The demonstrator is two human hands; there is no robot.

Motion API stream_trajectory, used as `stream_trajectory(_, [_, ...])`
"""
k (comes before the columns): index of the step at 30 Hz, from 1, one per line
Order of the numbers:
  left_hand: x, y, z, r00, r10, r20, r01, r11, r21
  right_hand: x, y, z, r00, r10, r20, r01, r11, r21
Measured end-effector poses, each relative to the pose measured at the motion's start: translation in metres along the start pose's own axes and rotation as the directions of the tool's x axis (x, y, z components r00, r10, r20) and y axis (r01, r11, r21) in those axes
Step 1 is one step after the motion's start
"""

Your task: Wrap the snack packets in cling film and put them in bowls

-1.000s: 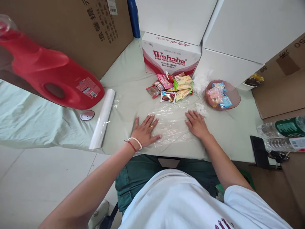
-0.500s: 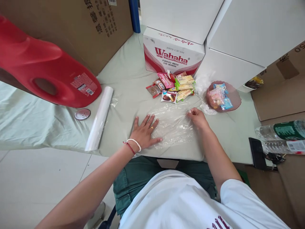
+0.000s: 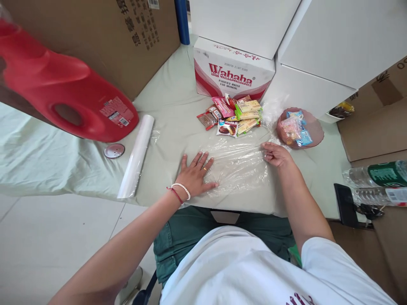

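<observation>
A sheet of clear cling film point(image 3: 237, 163) lies spread on the pale green cloth in front of me. My left hand point(image 3: 194, 174) rests flat on its left edge, fingers spread. At the film's far right corner, my right hand point(image 3: 276, 153) is closed in a pinch on the film's edge. Just beyond the film lies a pile of small snack packets point(image 3: 232, 115). A pinkish plate point(image 3: 313, 127) holding wrapped sweets stands to the right of my right hand.
A roll of cling film point(image 3: 136, 156) lies left of my hand, with a small round lid point(image 3: 114, 151) and a big red jug point(image 3: 60, 97) beyond it. A Wahaha carton point(image 3: 232, 70), white boxes and brown cartons stand behind. Water bottles point(image 3: 378, 180) and a phone point(image 3: 345, 199) lie at right.
My right hand went from lying flat on the film to pinching its edge and has drawn it to the right. My left hand has stayed flat in place.
</observation>
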State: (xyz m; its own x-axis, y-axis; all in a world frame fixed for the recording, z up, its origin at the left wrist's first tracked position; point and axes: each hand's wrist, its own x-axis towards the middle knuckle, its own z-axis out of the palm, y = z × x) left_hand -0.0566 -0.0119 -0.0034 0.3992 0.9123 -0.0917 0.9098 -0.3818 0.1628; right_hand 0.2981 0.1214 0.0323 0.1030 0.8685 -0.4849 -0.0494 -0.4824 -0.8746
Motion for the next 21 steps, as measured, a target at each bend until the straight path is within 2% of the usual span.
stream_trajectory(2, [0.000, 0.000, 0.000, 1.000, 0.000, -0.001, 0.000, 1.000, -0.005, -0.001, -0.002, -0.009, 0.996, -0.047, -0.076, 0.047, 0.999, 0.003])
stream_trajectory(3, [0.000, 0.000, 0.000, 1.000, 0.001, -0.002, -0.001, 1.000, -0.005, -0.004, -0.001, -0.011, 0.985, -0.108, -0.137, 0.106, 0.994, -0.018])
stream_trajectory(5, [0.000, -0.001, 0.000, 1.000, 0.006, -0.002, -0.006, 1.000, 0.000, -0.018, 0.004, -0.009, 0.924, -0.323, -0.207, 0.292, 0.942, -0.166])
stream_trajectory(6, [0.000, -0.002, 0.000, 1.000, 0.010, 0.000, -0.010, 1.000, 0.004, -0.028, 0.008, -0.005, 0.875, -0.456, -0.163, 0.400, 0.870, -0.288])
stream_trajectory(7, [0.000, -0.002, 0.000, 1.000, 0.015, 0.005, -0.015, 1.000, 0.009, -0.040, 0.014, -0.001, 0.823, -0.567, -0.040, 0.502, 0.758, -0.416])
stream_trajectory(8, [-0.001, -0.003, -0.001, 1.000, 0.020, 0.010, -0.020, 1.000, 0.013, -0.051, 0.021, 0.002, 0.772, -0.619, 0.141, 0.591, 0.619, -0.517])
stream_trajectory(9, [-0.001, -0.004, -0.001, 1.000, 0.025, 0.016, -0.025, 1.000, 0.015, -0.060, 0.027, 0.005, 0.732, -0.600, 0.324, 0.656, 0.492, -0.571])
stream_trajectory(10, [-0.001, -0.004, -0.001, 0.999, 0.029, 0.022, -0.030, 0.999, 0.017, -0.068, 0.033, 0.007, 0.705, -0.542, 0.458, 0.696, 0.401, -0.596])
stream_trajectory(11, [-0.001, -0.005, -0.001, 0.999, 0.033, 0.028, -0.033, 0.999, 0.018, -0.072, 0.036, 0.008, 0.703, -0.488, 0.517, 0.701, 0.358, -0.616])
stream_trajectory(12, [-0.001, -0.005, -0.001, 0.999, 0.034, 0.033, -0.035, 0.999, 0.019, -0.072, 0.038, 0.009, 0.730, -0.457, 0.509, 0.674, 0.355, -0.648])
stream_trajectory(14, [-0.001, -0.005, -0.002, 0.999, 0.034, 0.041, -0.035, 0.999, 0.021, -0.061, 0.031, 0.013, 0.798, -0.467, 0.381, 0.573, 0.394, -0.718])
stream_trajectory(15, [-0.001, -0.005, -0.002, 0.998, 0.035, 0.044, -0.036, 0.999, 0.022, -0.052, 0.024, 0.019, 0.807, -0.488, 0.333, 0.544, 0.393, -0.742])
stream_trajectory(17, [-0.001, -0.005, -0.003, 0.998, 0.040, 0.050, -0.041, 0.999, 0.025, -0.029, 0.006, 0.040, 0.763, -0.543, 0.350, 0.564, 0.297, -0.771])
stream_trajectory(19, [-0.001, -0.006, -0.005, 0.997, 0.049, 0.064, -0.051, 0.998, 0.028, -0.007, -0.013, 0.071, 0.693, -0.574, 0.436, 0.607, 0.139, -0.783])
stream_trajectory(20, [-0.002, -0.006, -0.006, 0.996, 0.054, 0.074, -0.057, 0.998, 0.030, 0.003, -0.020, 0.088, 0.680, -0.570, 0.461, 0.600, 0.072, -0.797])
stream_trajectory(21, [-0.003, -0.007, -0.006, 0.995, 0.060, 0.085, -0.062, 0.998, 0.030, 0.010, -0.025, 0.103, 0.688, -0.552, 0.472, 0.575, 0.018, -0.818])
